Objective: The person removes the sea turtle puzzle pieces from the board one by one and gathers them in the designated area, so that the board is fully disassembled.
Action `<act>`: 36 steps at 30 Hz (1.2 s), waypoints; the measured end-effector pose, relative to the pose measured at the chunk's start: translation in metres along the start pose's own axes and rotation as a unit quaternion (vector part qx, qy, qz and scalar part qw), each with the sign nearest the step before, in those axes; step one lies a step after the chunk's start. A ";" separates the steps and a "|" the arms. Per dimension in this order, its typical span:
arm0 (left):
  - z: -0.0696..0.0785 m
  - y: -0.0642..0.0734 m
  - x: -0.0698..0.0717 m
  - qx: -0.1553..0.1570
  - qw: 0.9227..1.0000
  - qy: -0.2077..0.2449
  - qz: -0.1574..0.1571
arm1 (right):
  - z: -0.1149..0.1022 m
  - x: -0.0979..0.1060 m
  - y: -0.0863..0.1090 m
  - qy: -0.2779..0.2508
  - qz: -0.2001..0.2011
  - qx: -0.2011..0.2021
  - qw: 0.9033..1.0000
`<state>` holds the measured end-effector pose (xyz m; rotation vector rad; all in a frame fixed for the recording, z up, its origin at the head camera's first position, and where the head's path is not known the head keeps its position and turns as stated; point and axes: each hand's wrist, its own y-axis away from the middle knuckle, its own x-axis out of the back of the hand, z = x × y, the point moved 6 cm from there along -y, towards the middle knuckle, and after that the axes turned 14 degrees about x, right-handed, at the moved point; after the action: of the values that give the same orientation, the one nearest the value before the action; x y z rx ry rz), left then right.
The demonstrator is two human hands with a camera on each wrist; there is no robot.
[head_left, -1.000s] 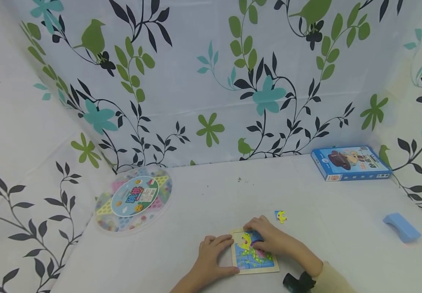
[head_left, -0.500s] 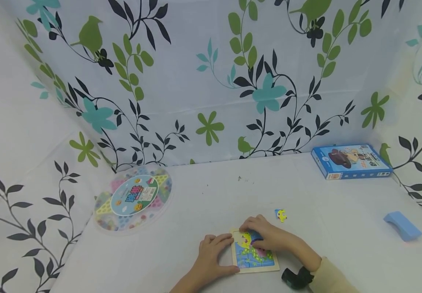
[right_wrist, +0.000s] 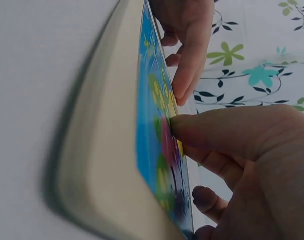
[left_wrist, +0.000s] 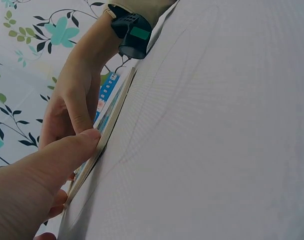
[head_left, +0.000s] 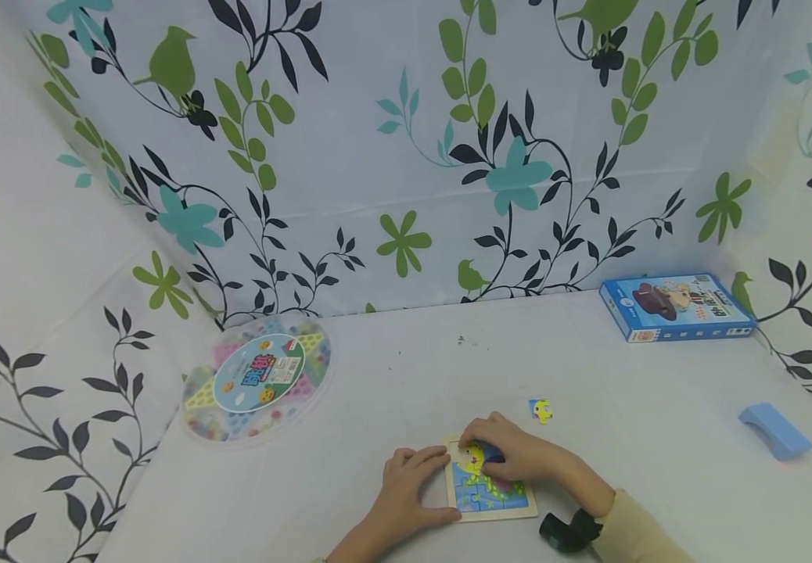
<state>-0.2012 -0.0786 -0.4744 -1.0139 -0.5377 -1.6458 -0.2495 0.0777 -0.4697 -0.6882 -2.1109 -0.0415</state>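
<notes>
A small square jigsaw puzzle (head_left: 494,500) in a pale wooden frame lies on the white table, showing a blue and yellow picture. My left hand (head_left: 406,496) holds the frame's left side, thumb at the near corner and fingertips at the far one. In the left wrist view the thumb (left_wrist: 89,137) sits on the frame's edge. My right hand (head_left: 511,450) bends over the puzzle's far right part, thumb and fingers pinching at a puzzle piece (head_left: 493,453) largely covered by them. The right wrist view shows the thumb (right_wrist: 184,125) against the picture. A loose blue-and-yellow puzzle piece (head_left: 540,410) lies beyond the hand.
A round clear game box (head_left: 258,379) with a printed label stands at the back left. At the back right lies a blue box (head_left: 677,307), and nearer is a light blue arched block (head_left: 775,430). Patterned cloth (head_left: 406,156) surrounds the table.
My right fingertips have shifted slightly left over the puzzle. The left hand stays on the frame, and the head view has tilted a little.
</notes>
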 end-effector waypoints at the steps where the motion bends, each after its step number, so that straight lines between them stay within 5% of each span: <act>1: 0.000 0.000 0.000 0.001 1.000 0.000 0.000 | 0.000 0.000 -0.001 -0.001 -0.001 0.001 1.000; 12: 0.002 0.002 0.001 -0.016 1.000 0.002 0.017 | -0.002 0.000 -0.004 0.009 -0.014 0.009 1.000; 20: 0.001 0.001 0.001 -0.013 1.000 0.000 0.018 | 0.001 0.002 -0.003 0.020 0.010 -0.030 0.999; 36: 0.001 0.001 0.001 -0.027 0.999 0.001 0.027 | 0.005 0.002 -0.004 -0.022 0.023 -0.043 0.999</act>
<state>-0.1999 -0.0784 -0.4735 -1.0564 -0.4628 -1.6202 -0.2560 0.0770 -0.4704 -0.7945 -2.1442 -0.0928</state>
